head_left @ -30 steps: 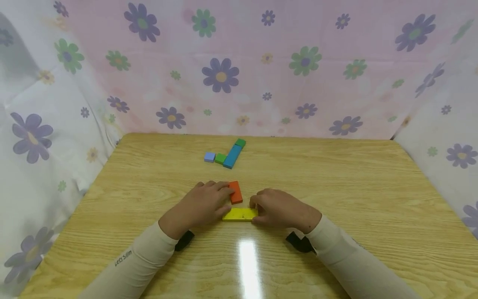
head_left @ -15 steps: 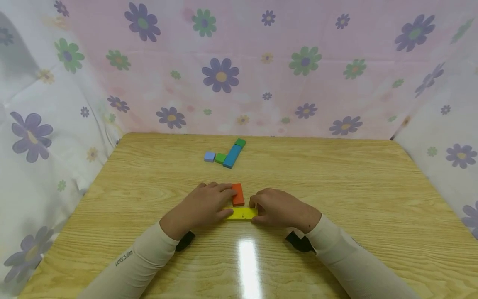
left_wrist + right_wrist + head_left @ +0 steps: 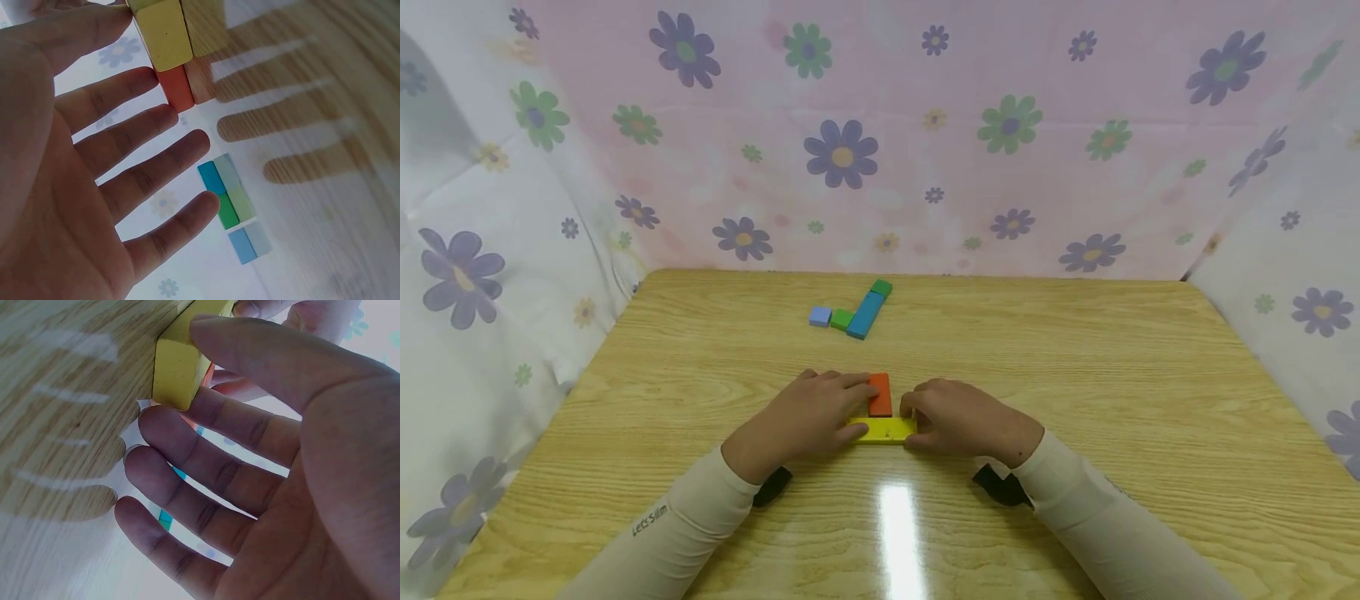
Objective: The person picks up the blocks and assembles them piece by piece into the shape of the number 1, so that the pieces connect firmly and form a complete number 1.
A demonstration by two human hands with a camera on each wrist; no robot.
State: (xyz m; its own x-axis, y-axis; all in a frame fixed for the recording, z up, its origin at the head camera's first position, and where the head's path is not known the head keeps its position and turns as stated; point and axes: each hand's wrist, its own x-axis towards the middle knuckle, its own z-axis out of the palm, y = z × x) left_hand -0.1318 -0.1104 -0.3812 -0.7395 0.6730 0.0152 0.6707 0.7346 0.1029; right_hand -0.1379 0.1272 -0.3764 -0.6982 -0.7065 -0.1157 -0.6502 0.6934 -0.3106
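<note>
Long yellow rectangular block (image 3: 887, 429) lies flat on the wood-grain desk (image 3: 1075, 350), crosswise between your hands. Your right hand (image 3: 966, 421): thumb and index pinch the block's right end, thumb on the near side, index on the far side; other three fingers slightly apart. Your left hand (image 3: 808, 412): fingers spread, thumb at the yellow block's left end, index touching the flat red rectangular block (image 3: 882, 402). Red one points away from you, near end up against yellow's far long side around the middle, so the pair reads as a T. Well beyond: slanted blue rectangular block (image 3: 867, 313), small bright-green square block (image 3: 841, 320) touching its near left end, small pale-blue square block (image 3: 820, 317) just left of that. Small dark-green square block (image 3: 881, 288) sits against blue's far end. Behind the desk: pink floral cloth (image 3: 895, 92).
</note>
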